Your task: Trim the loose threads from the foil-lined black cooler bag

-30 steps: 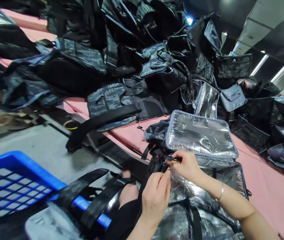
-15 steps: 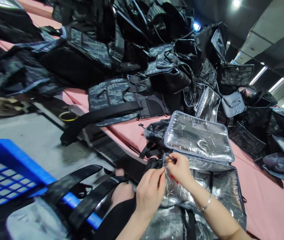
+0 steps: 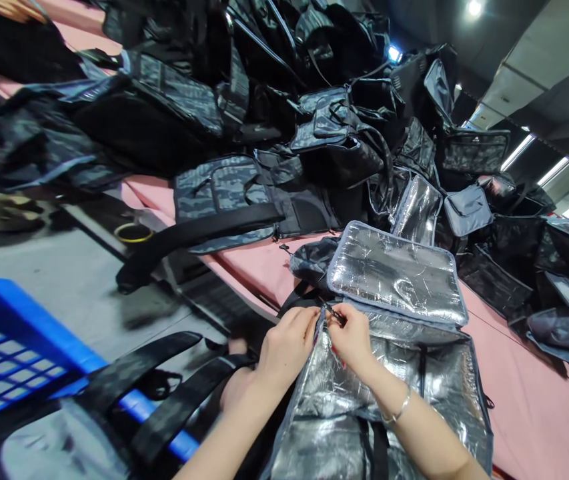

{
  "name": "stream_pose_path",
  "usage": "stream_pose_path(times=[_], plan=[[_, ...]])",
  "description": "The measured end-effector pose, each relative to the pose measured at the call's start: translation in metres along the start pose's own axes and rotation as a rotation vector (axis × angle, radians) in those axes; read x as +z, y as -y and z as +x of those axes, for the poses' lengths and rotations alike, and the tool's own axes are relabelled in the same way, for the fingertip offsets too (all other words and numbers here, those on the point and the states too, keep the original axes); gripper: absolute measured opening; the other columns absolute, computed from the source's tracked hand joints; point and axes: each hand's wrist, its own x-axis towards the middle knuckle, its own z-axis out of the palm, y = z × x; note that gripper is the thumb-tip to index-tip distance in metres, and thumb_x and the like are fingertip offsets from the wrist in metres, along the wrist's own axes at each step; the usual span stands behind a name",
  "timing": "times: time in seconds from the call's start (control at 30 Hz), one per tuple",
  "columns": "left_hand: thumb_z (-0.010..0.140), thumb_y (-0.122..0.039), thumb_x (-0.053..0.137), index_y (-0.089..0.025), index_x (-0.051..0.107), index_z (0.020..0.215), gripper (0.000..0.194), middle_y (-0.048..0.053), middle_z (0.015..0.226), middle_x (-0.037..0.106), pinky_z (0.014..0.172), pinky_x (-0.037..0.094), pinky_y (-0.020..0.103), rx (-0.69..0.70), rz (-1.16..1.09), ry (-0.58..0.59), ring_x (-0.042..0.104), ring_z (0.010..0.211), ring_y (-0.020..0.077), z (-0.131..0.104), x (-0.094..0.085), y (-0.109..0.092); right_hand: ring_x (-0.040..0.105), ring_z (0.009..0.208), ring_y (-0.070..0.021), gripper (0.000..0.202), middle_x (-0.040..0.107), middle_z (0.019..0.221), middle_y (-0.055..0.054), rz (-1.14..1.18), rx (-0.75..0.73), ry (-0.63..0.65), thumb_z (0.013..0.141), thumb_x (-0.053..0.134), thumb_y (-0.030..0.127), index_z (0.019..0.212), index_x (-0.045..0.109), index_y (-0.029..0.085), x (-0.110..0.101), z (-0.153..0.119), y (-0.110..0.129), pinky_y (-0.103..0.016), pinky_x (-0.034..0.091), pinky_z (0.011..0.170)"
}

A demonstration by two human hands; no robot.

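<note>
An insulated bag (image 3: 334, 433) with crinkled silver lining lies opened in front of me, its lid (image 3: 399, 273) folded back. My left hand (image 3: 287, 343) is closed in a pinch on the bag's grey-bound edge, near the lid's left corner. Right beside it, my right hand (image 3: 351, 337) grips small dark thread snips (image 3: 335, 313), their thin tip pointing at that same edge. The fingertips hide whatever lies between the snips' blades. A bit of red shows under my right hand. Just beyond my hands is a dark camouflage pocket (image 3: 311, 259) with a cord.
Camouflage backpacks (image 3: 224, 193) are heaped across the pink-covered table (image 3: 529, 413). A blue plastic basket (image 3: 59, 327) stands at lower left, with straps (image 3: 169, 407) across its rim. A roll of yellow-edged tape (image 3: 134, 232) is below the table edge. Another person's hand (image 3: 19, 8) shows at top left.
My left hand has moved slightly left and up along the bag's edge. My right hand has shifted a little left with the snips. The bag's left edge is more exposed.
</note>
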Motion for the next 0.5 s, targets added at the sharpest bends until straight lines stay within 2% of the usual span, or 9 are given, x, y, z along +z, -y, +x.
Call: stream_pose_path(times=[0.23,0.37,0.43,0.5], plan=[[0.085,-0.019,0.045,-0.017,0.054,0.085,0.009,0.003,0.074,0.059,0.061,0.049,0.025,-0.071,0.052,-0.108,0.059,0.069,0.0150,-0.007,0.011,-0.006,0.058,0.065,-0.0163,0.019,0.066,0.070,0.000,0.013,0.013,0.012,0.071,0.044,0.019,0.074,0.063,0.020,0.002,0.000,0.001,-0.025,0.044,0.062],[0.084,-0.016,0.047,-0.017,0.053,0.082,0.006,0.004,0.073,0.058,0.064,0.048,0.026,-0.123,0.083,-0.186,0.058,0.071,0.0155,-0.013,0.014,-0.007,0.056,0.061,-0.0161,0.016,0.063,0.065,0.001,-0.004,-0.003,0.038,0.075,0.045,0.021,0.072,0.061,0.020,-0.010,-0.005,0.000,-0.025,0.043,0.060],[0.084,-0.014,0.047,-0.017,0.052,0.082,0.006,0.004,0.073,0.057,0.064,0.046,0.026,-0.143,0.093,-0.216,0.057,0.071,0.0157,-0.015,0.014,-0.007,0.058,0.063,-0.0169,0.014,0.064,0.069,0.001,-0.075,-0.042,0.062,0.078,0.046,0.022,0.079,0.060,0.021,-0.021,-0.009,0.002,-0.026,0.044,0.062],[0.084,-0.014,0.047,-0.017,0.052,0.082,0.007,0.004,0.074,0.057,0.064,0.046,0.026,-0.156,0.098,-0.228,0.057,0.072,0.0160,-0.017,0.013,-0.007,0.060,0.070,-0.0186,0.017,0.066,0.081,-0.002,-0.197,-0.108,0.081,0.081,0.050,0.025,0.094,0.058,0.020,-0.033,-0.012,0.007,-0.029,0.045,0.067]])
